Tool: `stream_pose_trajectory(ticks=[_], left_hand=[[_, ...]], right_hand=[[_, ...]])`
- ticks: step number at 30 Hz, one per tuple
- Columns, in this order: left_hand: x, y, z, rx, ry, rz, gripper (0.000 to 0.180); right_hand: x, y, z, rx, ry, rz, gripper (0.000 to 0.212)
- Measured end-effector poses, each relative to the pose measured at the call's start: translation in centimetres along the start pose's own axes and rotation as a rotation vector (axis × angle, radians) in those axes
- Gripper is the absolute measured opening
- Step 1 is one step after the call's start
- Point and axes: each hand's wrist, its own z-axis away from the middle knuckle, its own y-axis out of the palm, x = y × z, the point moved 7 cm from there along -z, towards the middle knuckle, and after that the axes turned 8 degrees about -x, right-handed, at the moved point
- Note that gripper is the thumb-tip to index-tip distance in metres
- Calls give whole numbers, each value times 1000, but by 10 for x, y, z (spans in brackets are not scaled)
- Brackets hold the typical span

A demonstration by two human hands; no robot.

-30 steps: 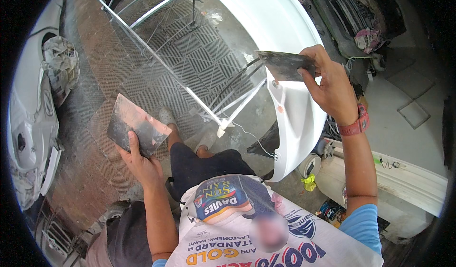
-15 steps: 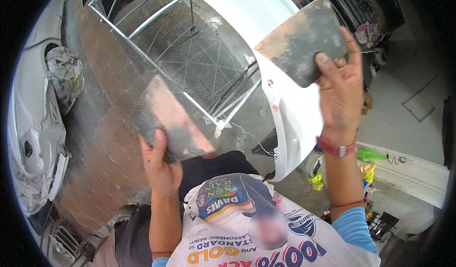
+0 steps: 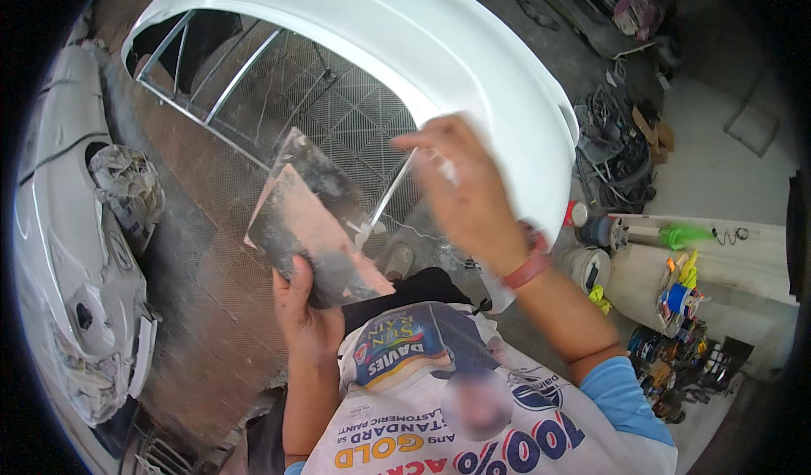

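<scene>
My left hand (image 3: 311,327) is closed on flat, stiff-looking plates (image 3: 291,238), its thumb over the near edge. They are dark grey with pinkish smears, and two seem to overlap, one behind the other. To the right, my right hand (image 3: 460,192) is smeared by motion, over the near end of a white car bumper (image 3: 498,86). One finger points left; the others are blurred, and a small whitish patch shows by them. I cannot make out whether that hand holds anything. The bumper curves across the far side on a metal frame stand (image 3: 228,86).
A silver-grey bumper (image 3: 72,247) with crumpled paper (image 3: 127,188) stands at the left. At the right are a white bucket (image 3: 589,268), a bright green coiled hose (image 3: 684,237) and a cluttered pile of small items (image 3: 676,357). Dark cables (image 3: 604,150) lie farther back.
The plate from my right hand now appears to lie with the one in my left hand. My right hand has moved left and down across the bumper's end. The view has shifted.
</scene>
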Motion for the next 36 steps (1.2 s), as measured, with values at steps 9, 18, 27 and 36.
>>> stream_pose_trajectory(ticks=[9,18,27,36], left_hand=[[-34,-62,-19,-166,150,11,45],[-28,-93,-15,-242,175,33,43],[-22,-100,-18,-260,158,41,44],[-25,-106,-21,-280,175,40,45]], right_hand=[[-54,-21,-24,491,-304,869,53],[-63,-8,-31,569,-321,886,56],[-63,-12,-29,588,-274,869,56],[-62,-13,-28,622,-297,864,57]])
